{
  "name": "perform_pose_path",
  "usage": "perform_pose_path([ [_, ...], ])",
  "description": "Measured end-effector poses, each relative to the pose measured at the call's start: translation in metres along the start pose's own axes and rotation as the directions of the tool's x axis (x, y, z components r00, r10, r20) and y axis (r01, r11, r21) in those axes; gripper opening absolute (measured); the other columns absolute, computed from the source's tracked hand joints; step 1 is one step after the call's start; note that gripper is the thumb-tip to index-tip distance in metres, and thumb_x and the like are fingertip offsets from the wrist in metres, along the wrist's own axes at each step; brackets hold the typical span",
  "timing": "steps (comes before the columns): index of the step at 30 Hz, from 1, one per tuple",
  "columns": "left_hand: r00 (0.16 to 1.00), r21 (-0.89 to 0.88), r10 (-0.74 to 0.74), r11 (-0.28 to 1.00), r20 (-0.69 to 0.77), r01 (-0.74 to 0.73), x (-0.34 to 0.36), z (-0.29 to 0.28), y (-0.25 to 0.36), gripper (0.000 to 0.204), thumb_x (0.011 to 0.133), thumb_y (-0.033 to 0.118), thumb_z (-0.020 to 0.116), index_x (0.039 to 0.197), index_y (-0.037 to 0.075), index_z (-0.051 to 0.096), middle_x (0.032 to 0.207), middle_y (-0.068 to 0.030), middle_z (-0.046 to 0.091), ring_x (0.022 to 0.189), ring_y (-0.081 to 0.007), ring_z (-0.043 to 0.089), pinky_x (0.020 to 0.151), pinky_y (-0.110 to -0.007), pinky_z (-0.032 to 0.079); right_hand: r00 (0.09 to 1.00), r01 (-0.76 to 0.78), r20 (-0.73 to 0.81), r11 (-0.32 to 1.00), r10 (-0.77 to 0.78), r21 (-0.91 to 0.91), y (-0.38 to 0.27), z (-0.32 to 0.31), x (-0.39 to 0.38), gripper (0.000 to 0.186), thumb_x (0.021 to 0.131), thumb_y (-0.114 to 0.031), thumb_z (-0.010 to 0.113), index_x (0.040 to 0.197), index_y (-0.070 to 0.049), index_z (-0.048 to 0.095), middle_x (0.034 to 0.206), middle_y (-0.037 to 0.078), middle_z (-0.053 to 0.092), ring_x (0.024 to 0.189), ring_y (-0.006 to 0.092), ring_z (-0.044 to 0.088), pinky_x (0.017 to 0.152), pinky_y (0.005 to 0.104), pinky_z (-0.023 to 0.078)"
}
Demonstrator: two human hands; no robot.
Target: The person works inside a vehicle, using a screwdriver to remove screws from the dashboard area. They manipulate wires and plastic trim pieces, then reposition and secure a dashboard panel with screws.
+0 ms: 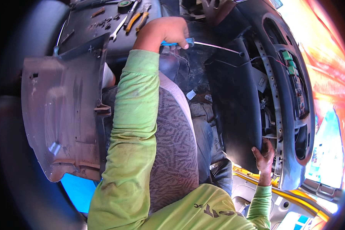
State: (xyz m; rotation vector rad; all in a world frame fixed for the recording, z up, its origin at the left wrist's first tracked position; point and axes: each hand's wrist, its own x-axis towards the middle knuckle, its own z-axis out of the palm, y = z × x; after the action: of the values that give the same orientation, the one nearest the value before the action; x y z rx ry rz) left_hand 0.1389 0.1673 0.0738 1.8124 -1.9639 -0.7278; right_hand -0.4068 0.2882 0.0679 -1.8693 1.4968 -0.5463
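My left hand (168, 32) is closed round the blue handle of a screwdriver (212, 46). Its long metal shaft points right, and the tip meets the upper part of a dark dashboard panel (235, 103), at or beside a small round hole. Lower down, my right hand (264, 156) grips the near end of that panel, thumb on its face and the other fingers partly hidden in the gap behind. A thin wire (253, 59) runs across the panel's top to green relays (288, 57) in the black dashboard frame (283, 115).
A patterned fabric seat (174, 149) lies below my left arm. On a dark surface at the far left are yellow-handled pliers (136, 21), a wrench (119, 28), tape (124, 3) and several small screws (103, 23). A large plastic trim piece (61, 119) stands left. Yellow door frame (295, 197) lies near right.
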Motion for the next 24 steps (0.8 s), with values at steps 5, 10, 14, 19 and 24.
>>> perform_pose_path([
  [5,0.999,0.018,-0.042,0.999,-0.024,0.042,-0.009,-0.003,0.007,0.046,0.075,0.022,0.086,0.116,0.003,0.078,0.106,-0.0158,0.079,0.098,-0.0307,0.076,0.087,-0.042,0.057,1.000,-0.010,0.002,0.998,0.010,0.055,0.007,-0.003,-0.005,0.045,0.087,-0.004,0.074,0.127,0.007,0.056,0.104,0.007,0.066,0.080,0.0081,0.056,0.069,0.0226,0.047],
  [10,0.999,0.069,0.009,0.998,-0.045,-0.006,-0.014,-0.004,0.008,0.041,0.080,0.024,0.082,0.117,0.006,0.078,0.095,-0.0106,0.079,0.085,-0.0223,0.075,0.079,-0.037,0.057,1.000,0.009,0.001,0.998,-0.009,0.068,0.005,0.000,-0.004,0.044,0.087,-0.006,0.076,0.125,0.006,0.057,0.101,0.005,0.065,0.075,0.0068,0.054,0.064,0.0221,0.045],
  [14,0.999,0.053,-0.007,0.999,-0.042,0.009,-0.013,-0.004,0.007,0.041,0.080,0.024,0.082,0.117,0.005,0.078,0.095,-0.0106,0.079,0.083,-0.0217,0.075,0.079,-0.037,0.057,0.999,0.032,0.014,0.998,-0.033,0.060,0.002,0.000,-0.003,0.044,0.088,-0.007,0.076,0.125,0.006,0.057,0.099,0.005,0.064,0.072,0.0063,0.053,0.063,0.0214,0.044],
  [19,0.998,0.042,-0.032,0.999,-0.044,0.034,-0.011,-0.002,0.006,0.040,0.082,0.023,0.081,0.117,0.004,0.078,0.094,-0.0098,0.079,0.080,-0.0202,0.075,0.077,-0.036,0.057,1.000,0.023,0.012,0.997,-0.024,0.075,-0.001,0.001,-0.002,0.045,0.089,-0.008,0.077,0.126,0.006,0.057,0.099,0.004,0.065,0.072,0.0061,0.053,0.063,0.0211,0.044],
  [24,0.997,-0.076,-0.077,0.994,0.031,0.079,-0.011,-0.004,0.009,0.036,0.086,0.020,0.079,0.117,0.003,0.078,0.090,-0.0092,0.078,0.077,-0.0194,0.074,0.075,-0.036,0.058,1.000,0.018,0.009,0.997,-0.019,0.079,-0.001,0.002,-0.002,0.046,0.089,-0.008,0.078,0.127,0.006,0.057,0.100,0.004,0.065,0.073,0.0059,0.054,0.063,0.0209,0.044],
])
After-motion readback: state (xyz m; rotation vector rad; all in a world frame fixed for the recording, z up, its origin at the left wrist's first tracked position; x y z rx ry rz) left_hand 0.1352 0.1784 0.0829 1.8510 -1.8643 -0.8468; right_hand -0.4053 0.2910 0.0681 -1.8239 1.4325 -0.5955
